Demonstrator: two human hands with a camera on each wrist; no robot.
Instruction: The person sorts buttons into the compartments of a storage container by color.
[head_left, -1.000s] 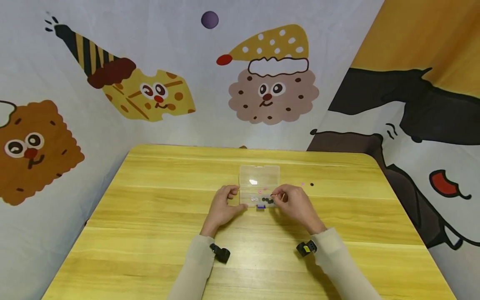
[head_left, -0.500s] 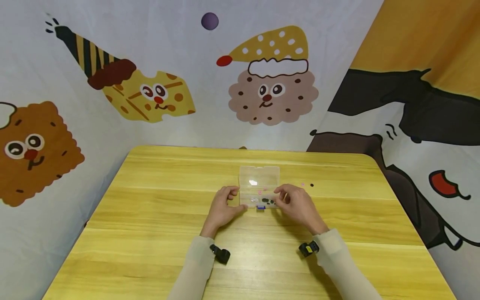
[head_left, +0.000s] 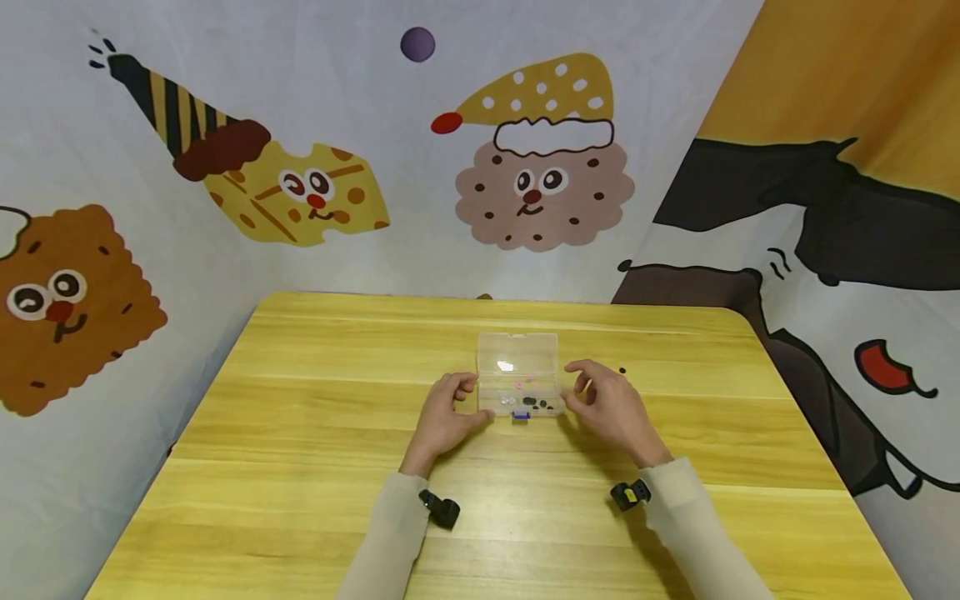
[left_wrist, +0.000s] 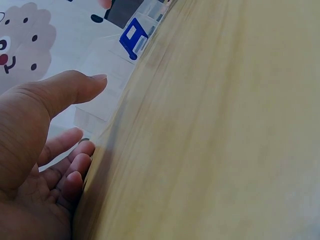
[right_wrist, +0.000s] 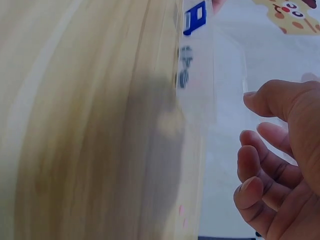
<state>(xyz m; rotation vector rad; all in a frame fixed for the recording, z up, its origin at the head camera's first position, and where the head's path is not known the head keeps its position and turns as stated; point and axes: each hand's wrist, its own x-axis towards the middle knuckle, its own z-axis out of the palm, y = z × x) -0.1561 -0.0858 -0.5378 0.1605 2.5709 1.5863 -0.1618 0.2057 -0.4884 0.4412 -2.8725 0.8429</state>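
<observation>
A clear plastic box [head_left: 486,398] lies on the table with its lid [head_left: 517,354] raised toward the back. A blue latch [head_left: 521,415] marks its front side. Small black discs [head_left: 529,402], pink pieces [head_left: 519,385] and clear bits [head_left: 508,401] lie in separate compartments. My left hand [head_left: 446,421] rests at the box's left end, thumb tip by the front corner, fingertips along the side. Just off the right end, my right hand [head_left: 611,408] hovers with thumb and fingers apart. In the right wrist view its loosely bent fingers [right_wrist: 248,192] have nothing between them.
One small black disc [head_left: 622,370] lies on the wooden table [head_left: 300,467] beyond my right hand. Tiny pink pieces [right_wrist: 181,210] show on the tabletop in the right wrist view. A cloth with cartoon prints [head_left: 420,208] hangs behind the table.
My right hand has moved from above the black discs to the right, off the box, and its fingers have spread. A dark piece it pinched is gone from its fingertips. The left hand stays put.
</observation>
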